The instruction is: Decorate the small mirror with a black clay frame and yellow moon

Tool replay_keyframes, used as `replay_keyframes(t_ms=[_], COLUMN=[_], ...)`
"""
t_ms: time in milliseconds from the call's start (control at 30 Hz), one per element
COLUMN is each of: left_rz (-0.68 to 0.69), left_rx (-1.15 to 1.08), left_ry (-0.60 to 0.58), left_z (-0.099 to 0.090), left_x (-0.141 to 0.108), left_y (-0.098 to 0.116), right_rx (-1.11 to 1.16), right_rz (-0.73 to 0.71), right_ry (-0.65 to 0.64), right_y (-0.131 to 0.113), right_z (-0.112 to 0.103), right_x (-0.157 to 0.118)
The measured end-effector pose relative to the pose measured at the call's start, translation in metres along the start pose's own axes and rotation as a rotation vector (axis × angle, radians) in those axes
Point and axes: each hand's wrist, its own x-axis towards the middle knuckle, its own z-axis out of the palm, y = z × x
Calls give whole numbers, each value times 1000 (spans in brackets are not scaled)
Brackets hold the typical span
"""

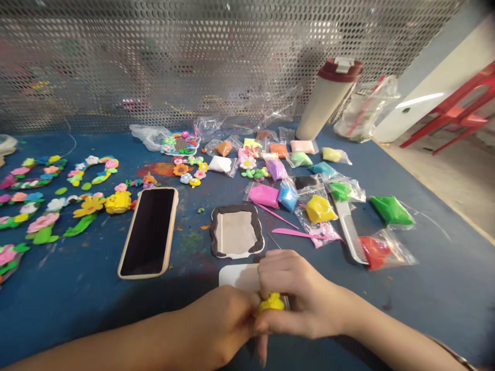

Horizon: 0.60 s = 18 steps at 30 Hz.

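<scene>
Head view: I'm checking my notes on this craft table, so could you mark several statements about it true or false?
1. The right hand holds a yellow lump, with the left hand beside it. True.
2. The phone's screen is lit. False: the phone shows a dark screen.
3. A dark-edged panel lies right of the phone. True.
4. The tumbler's lid is green. False: the tumbler has a dark red lid.
5. A white comb lies right of the panel. True.
</scene>
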Motion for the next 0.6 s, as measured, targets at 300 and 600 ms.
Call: replay_keyframes(t_ms=[300, 600], left_rz=[-158, -42], left_rx=[-233, 344], left_ry=[347, 623], left_z=[-5, -13], left_x=[2, -1], left_y=[-7, -5], right_rx=[55, -210], right_rz=[198, 150], right_ry=[207, 364], right_y=[-1, 2], right_z=[-16, -10], right_x=[-7, -8])
